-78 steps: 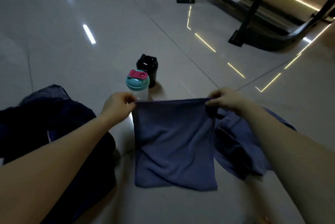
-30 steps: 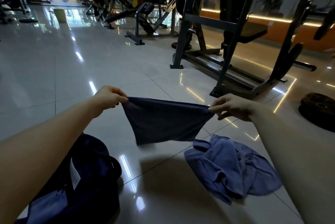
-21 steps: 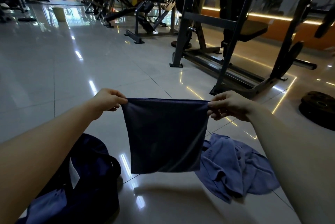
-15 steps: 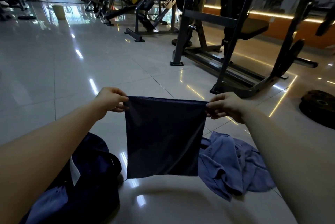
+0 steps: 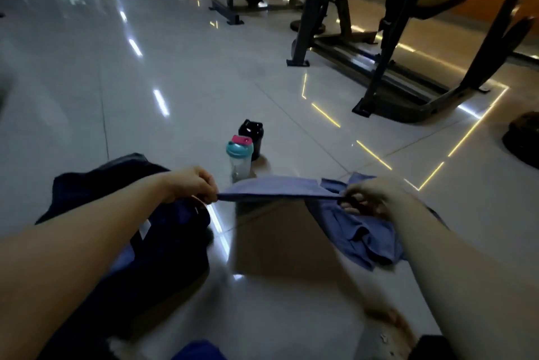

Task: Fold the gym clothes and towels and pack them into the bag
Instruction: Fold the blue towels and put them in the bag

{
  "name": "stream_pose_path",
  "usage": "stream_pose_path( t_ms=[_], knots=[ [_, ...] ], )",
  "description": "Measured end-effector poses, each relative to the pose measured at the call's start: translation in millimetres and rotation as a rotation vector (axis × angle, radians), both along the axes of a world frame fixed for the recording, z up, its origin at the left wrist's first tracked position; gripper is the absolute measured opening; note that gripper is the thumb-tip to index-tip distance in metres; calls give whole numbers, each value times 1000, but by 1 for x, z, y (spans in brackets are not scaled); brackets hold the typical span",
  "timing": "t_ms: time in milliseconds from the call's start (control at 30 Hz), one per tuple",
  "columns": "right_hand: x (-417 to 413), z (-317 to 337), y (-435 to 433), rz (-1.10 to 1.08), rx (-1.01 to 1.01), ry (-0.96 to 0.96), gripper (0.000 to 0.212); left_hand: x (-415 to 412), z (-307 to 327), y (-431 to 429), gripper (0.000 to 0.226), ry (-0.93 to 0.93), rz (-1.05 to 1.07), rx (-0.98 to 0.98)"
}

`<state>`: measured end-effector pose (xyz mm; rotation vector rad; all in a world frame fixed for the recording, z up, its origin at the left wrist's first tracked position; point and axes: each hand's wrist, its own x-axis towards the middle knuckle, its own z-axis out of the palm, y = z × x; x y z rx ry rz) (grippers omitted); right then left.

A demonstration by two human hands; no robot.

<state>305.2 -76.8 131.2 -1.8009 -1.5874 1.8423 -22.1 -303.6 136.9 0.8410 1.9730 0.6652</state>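
Observation:
A blue towel (image 5: 274, 186) is stretched almost flat and level a little above the floor, casting a broad shadow beneath it. My left hand (image 5: 194, 184) pinches its left corner. My right hand (image 5: 369, 195) pinches its right corner, fingers curled under the cloth. A second blue cloth (image 5: 364, 231) lies crumpled on the floor under and behind my right hand. The dark navy bag (image 5: 157, 243) lies on the floor under my left forearm, with a paler blue patch showing on it.
A clear shaker bottle with a teal and pink lid (image 5: 239, 160) and a black bottle (image 5: 252, 138) stand just beyond the towel. Black gym machine frames (image 5: 393, 74) stand at the back right. A dark weight plate (image 5: 523, 141) lies at the right edge.
The towel hung down vertically from both hands; now it is swung up to lie nearly level and lower, close to the floor. The view has tilted downward, bringing the bottles back into sight.

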Motion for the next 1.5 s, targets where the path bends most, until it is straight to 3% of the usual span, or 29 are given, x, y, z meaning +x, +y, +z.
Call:
stream_pose_path(
  t_ms=[133,233,567,867,933,1067,1167,1267,1500],
  knots=[
    [16,-68,-60,35,-195,-159,7,28,-86,-34,14,87,-94,-205],
    [22,-86,-77,143,-190,-267,3,42,-120,-50,19,102,-201,-318],
    [34,-103,-98,481,-294,-551,13,53,-159,-65,16,103,-445,-542],
    [38,-143,-101,679,-585,-830,23,64,-168,-68,19,33,-609,-693],
    [32,-147,-94,648,-474,-793,22,61,-170,-58,21,65,-576,-649],
    [4,-159,-68,633,49,-704,22,46,-171,-25,17,353,-481,-474],
    [-23,-159,-44,682,295,-638,28,33,-173,11,22,514,-403,-388],
    [-51,-159,-16,748,405,-665,31,21,-179,47,24,618,-356,-317],
    [-69,-196,39,573,466,-662,27,-2,-214,89,21,732,-123,-273]
  ],
)
